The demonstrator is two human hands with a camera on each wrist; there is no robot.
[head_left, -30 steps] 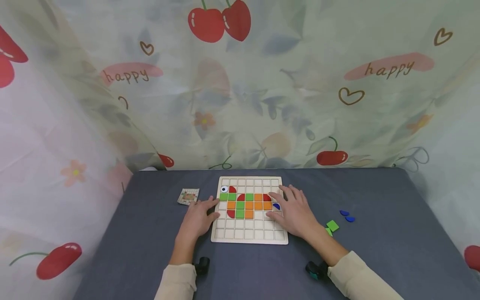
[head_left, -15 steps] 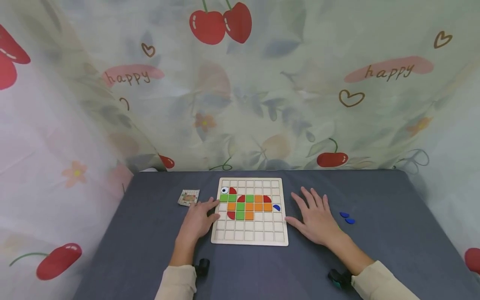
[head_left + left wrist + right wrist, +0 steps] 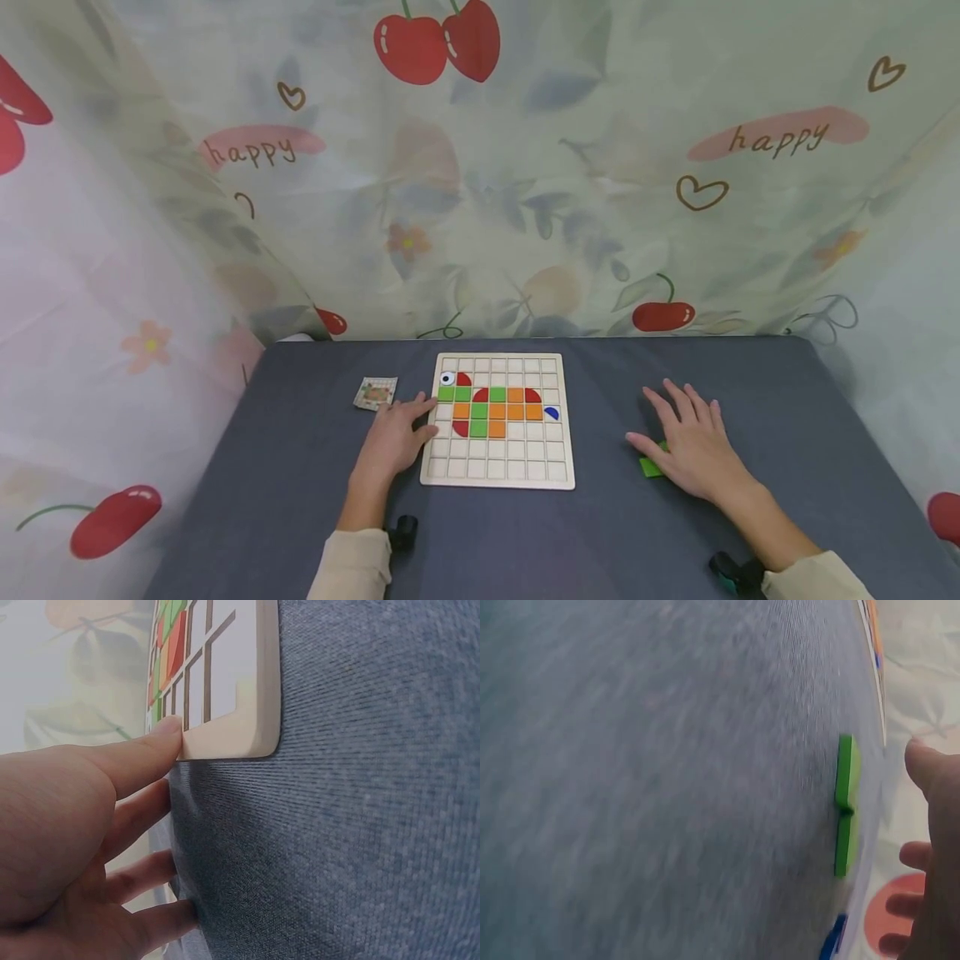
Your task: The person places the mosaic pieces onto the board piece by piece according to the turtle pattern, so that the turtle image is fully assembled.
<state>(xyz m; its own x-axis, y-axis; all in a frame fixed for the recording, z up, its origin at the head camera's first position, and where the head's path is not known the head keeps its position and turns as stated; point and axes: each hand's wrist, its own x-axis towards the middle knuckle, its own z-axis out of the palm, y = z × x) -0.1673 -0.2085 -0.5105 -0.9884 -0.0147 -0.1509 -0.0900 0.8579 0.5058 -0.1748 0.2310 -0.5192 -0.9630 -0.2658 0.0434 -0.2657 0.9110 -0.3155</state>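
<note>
A pale wooden grid board (image 3: 498, 475) lies on the table. Set in its cells are red, orange and green tiles (image 3: 478, 410), a white eye disc (image 3: 447, 378) and a blue half-round piece (image 3: 551, 412). My left hand (image 3: 392, 440) rests at the board's left edge; its thumb (image 3: 154, 754) touches the rim in the left wrist view. To the right of the board, my right hand (image 3: 693, 446) hovers with fingers spread, holding nothing. Below it are green tiles (image 3: 846, 776), partly hidden in the head view. A blue piece (image 3: 832, 941) shows near them in the right wrist view.
A small patterned card (image 3: 375, 392) lies left of the board, beside the left fingertips. Dark grey cloth covers the table (image 3: 510, 542). A printed curtain (image 3: 510, 208) hangs behind the table's far edge.
My right hand has drawn away from the board to the right and is now over the green tiles, hiding the blue pieces in the head view. The left hand has stayed put.
</note>
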